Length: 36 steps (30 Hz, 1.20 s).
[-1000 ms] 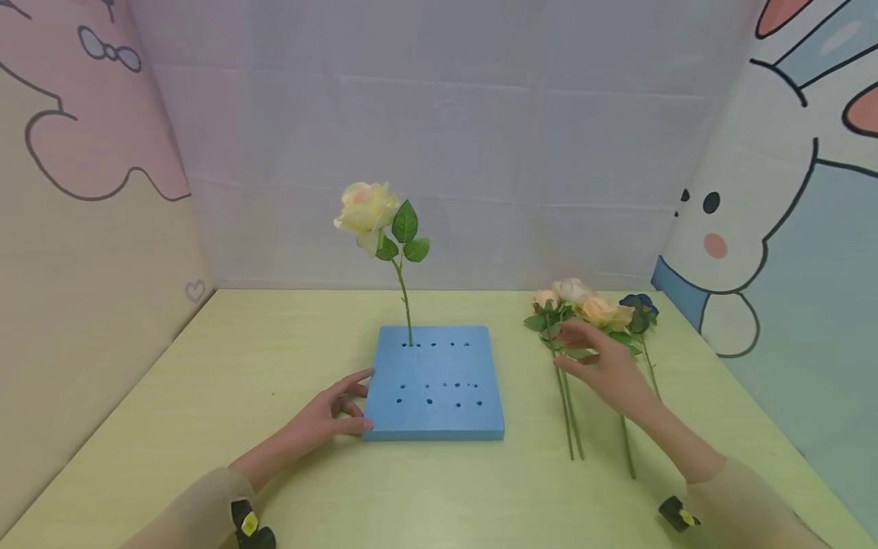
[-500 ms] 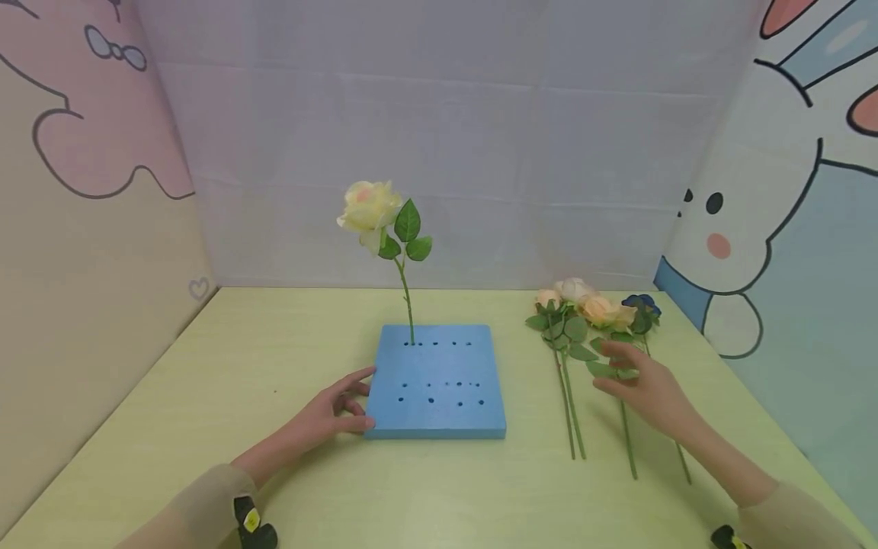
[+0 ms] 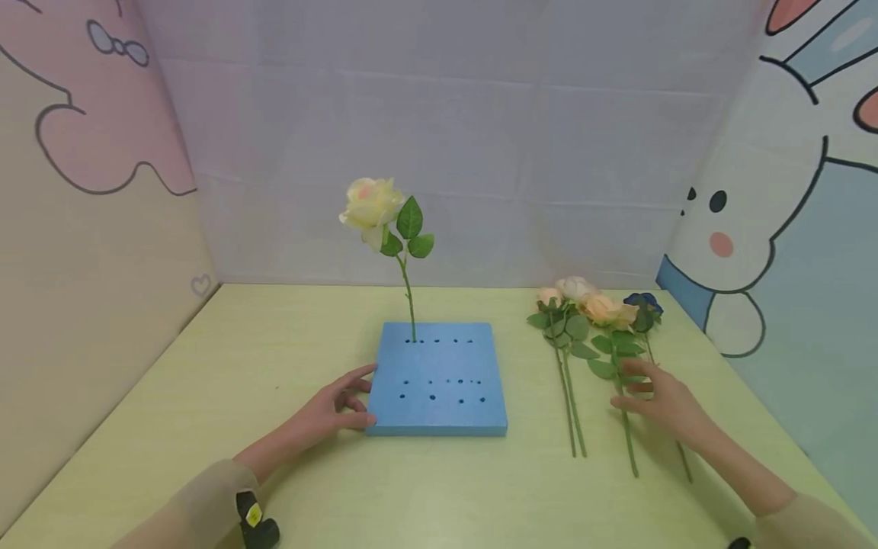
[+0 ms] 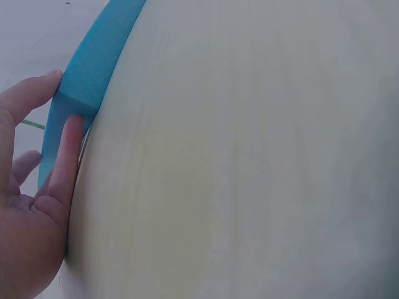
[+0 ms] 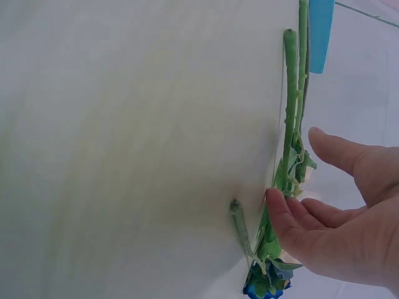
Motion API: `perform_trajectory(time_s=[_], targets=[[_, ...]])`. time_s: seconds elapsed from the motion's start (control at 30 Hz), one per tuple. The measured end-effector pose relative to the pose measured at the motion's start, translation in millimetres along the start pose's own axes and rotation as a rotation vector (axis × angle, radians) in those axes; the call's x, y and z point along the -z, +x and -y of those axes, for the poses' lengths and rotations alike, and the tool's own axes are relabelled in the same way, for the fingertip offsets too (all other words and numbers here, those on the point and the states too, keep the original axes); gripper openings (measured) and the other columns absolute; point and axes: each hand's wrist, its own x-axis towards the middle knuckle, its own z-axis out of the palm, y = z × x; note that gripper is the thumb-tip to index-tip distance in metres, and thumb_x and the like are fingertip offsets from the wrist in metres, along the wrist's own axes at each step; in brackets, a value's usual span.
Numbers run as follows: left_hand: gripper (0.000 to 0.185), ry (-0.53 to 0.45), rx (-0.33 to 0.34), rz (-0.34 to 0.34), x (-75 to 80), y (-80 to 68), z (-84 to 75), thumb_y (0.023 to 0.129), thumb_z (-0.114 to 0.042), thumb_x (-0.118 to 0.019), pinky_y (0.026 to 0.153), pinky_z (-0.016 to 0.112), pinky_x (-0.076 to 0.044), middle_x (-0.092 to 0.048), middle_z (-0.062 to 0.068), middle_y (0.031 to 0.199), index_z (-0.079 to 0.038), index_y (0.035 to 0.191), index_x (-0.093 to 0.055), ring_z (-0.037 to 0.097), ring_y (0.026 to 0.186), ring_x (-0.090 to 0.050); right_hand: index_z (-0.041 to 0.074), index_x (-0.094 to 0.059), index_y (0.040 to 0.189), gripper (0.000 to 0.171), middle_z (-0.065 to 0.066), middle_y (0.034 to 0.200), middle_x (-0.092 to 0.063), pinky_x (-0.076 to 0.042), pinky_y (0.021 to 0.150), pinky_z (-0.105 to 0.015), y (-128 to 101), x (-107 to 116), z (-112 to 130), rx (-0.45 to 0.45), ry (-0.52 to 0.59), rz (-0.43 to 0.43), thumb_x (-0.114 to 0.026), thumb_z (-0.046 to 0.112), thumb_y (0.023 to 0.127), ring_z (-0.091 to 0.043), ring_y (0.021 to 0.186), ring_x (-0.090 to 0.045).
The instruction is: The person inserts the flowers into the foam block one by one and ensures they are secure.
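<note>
My left hand [image 3: 334, 404] rests its fingertips and thumb against the left side of a blue board [image 3: 439, 417] with rows of small holes. A pale yellow rose [image 3: 370, 207] stands upright in a hole of the board's back row. On the right, my right hand [image 3: 668, 400] hovers at the stem of a peach rose [image 3: 610, 311] lying on the table. Its thumb and fingers are spread on either side of that green stem [image 5: 290, 93], with a gap showing between them in the right wrist view.
Left of the peach rose lie a pink rose [image 3: 549, 297] and a white rose [image 3: 575, 288], stems toward the front. A dark blue rose [image 3: 643, 303] lies at the far right, its stem partly behind my right hand. Printed walls border the table [image 3: 302, 320].
My right hand has moved right and toward me, from over the left-hand stems to the peach rose's stem. The left hand stays at the board.
</note>
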Motion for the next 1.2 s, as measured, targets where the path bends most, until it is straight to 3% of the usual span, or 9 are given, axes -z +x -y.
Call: perform_trajectory(time_s=[0.1, 0.3, 0.6, 0.97, 1.2], targets=[[0.082, -0.003, -0.003, 0.007, 0.3, 0.1, -0.5, 0.086, -0.030, -0.077, 0.090, 0.035, -0.043, -0.052, 0.016, 0.139, -0.021, 0.154, -0.033, 0.017, 0.097, -0.060, -0.011, -0.040, 0.140, 0.071, -0.038, 0.136, -0.048, -0.055, 0.082, -0.050, 1, 1, -4, -0.010, -0.002, 0.018, -0.075, 0.022, 0.088, -0.051, 0.111, -0.060], [0.082, -0.002, -0.030, 0.007, 1.3, 0.1, -1.2, 0.087, -0.027, -0.076, 0.090, 0.034, -0.043, -0.052, 0.019, 0.138, -0.017, 0.155, -0.032, 0.015, 0.095, -0.061, -0.017, -0.044, 0.135, 0.072, -0.033, 0.115, -0.060, -0.055, 0.079, -0.046, 5, 3, -6, -0.023, -0.042, 0.052, -0.078, 0.021, 0.084, -0.047, 0.104, -0.063], [0.082, 0.001, -0.031, 0.007, 1.8, 0.5, -1.5, 0.087, -0.025, -0.076, 0.090, 0.033, -0.043, -0.052, 0.019, 0.138, -0.016, 0.155, -0.031, 0.014, 0.094, -0.061, -0.018, -0.043, 0.135, 0.077, -0.008, 0.090, -0.065, -0.047, 0.067, -0.026, 9, 2, -5, -0.043, -0.039, 0.133, -0.080, 0.022, 0.082, -0.018, 0.083, -0.061], [0.082, -0.004, -0.047, 0.010, 1.8, -0.4, -1.1, 0.086, -0.024, -0.076, 0.094, 0.039, -0.042, -0.053, 0.020, 0.138, -0.015, 0.155, -0.032, 0.017, 0.095, -0.061, -0.022, -0.032, 0.140, 0.086, -0.015, 0.098, -0.064, -0.050, 0.067, -0.026, 13, 0, 1, -0.087, 0.013, 0.192, -0.081, 0.015, 0.079, -0.018, 0.087, -0.061], [0.081, -0.010, -0.043, 0.008, 1.3, -2.0, -2.7, 0.087, -0.024, -0.076, 0.093, 0.039, -0.042, -0.052, 0.020, 0.138, -0.015, 0.155, -0.032, 0.017, 0.096, -0.061, -0.018, -0.026, 0.145, 0.086, -0.023, 0.107, -0.059, -0.053, 0.068, -0.029, 10, 0, 2, -0.115, 0.097, 0.194, -0.076, 0.008, 0.080, -0.026, 0.095, -0.066]])
